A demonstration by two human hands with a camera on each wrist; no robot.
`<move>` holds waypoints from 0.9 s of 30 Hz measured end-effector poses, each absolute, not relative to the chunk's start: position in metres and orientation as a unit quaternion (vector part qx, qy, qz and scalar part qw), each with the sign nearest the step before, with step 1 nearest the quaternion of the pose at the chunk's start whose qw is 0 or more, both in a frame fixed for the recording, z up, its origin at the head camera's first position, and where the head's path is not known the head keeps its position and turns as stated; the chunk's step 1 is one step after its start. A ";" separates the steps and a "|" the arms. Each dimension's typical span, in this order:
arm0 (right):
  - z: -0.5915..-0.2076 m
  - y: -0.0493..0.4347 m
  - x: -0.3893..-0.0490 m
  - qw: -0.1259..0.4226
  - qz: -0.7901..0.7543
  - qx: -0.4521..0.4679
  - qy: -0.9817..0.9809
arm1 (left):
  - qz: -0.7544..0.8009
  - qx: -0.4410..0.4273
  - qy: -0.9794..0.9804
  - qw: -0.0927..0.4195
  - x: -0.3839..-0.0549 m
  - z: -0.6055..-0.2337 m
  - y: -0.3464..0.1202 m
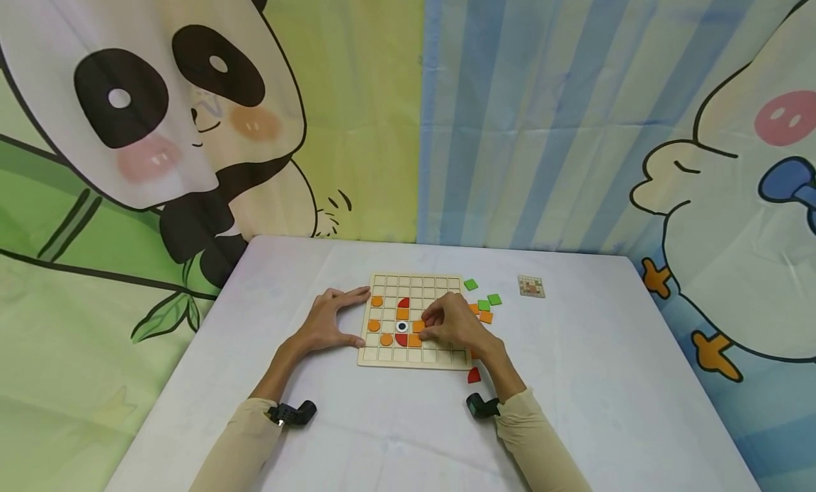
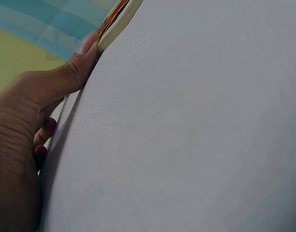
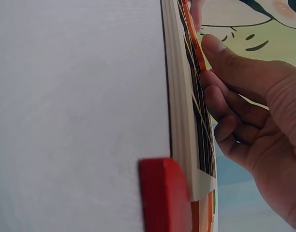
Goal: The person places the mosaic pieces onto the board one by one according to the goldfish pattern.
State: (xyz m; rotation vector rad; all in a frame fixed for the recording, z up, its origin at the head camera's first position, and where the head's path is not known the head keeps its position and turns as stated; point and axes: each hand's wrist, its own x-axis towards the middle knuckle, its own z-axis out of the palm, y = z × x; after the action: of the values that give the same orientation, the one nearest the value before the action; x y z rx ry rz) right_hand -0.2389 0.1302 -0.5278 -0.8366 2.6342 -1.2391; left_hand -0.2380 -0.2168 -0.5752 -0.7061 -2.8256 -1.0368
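Note:
A light wooden grid board (image 1: 433, 285) lies on the white table, with orange round tiles (image 1: 374, 325), orange square tiles (image 1: 403, 313), red quarter-round tiles (image 1: 404, 303) and one white tile with a dark ring (image 1: 402, 327) in its cells. My left hand (image 1: 321, 323) rests at the board's left edge, thumb and fingers spread along it; the thumb touches the edge in the left wrist view. Over the board's middle, my right hand (image 1: 455, 321) pinches an orange square tile (image 1: 418, 326) beside the ringed tile, thumb and fingertips at its right side.
Right of the board lie loose green square tiles (image 1: 494, 299), orange tiles (image 1: 486, 317), partly behind the right hand, and a red quarter-round tile (image 1: 474, 375). A small patterned card (image 1: 532, 286) sits farther right. A printed curtain (image 1: 357, 124) hangs behind the table.

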 end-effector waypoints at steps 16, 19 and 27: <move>-0.529 0.129 -0.239 0.060 -0.404 -0.279 0.869 | -0.337 -0.223 -0.914 0.021 -0.238 -0.572 -0.216; -0.529 0.128 -0.239 0.058 -0.401 -0.285 0.869 | -0.340 -0.223 -0.914 0.021 -0.237 -0.572 -0.216; -0.528 0.126 -0.240 0.064 -0.400 -0.288 0.868 | -0.336 -0.220 -0.915 0.022 -0.238 -0.574 -0.216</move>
State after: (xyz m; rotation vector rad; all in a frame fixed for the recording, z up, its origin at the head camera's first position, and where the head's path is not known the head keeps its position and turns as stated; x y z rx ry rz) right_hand -0.2398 0.1257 -0.5280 -0.8702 2.6202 -1.2096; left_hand -0.2376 -0.2162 -0.5736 -0.6807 -2.8358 -1.0419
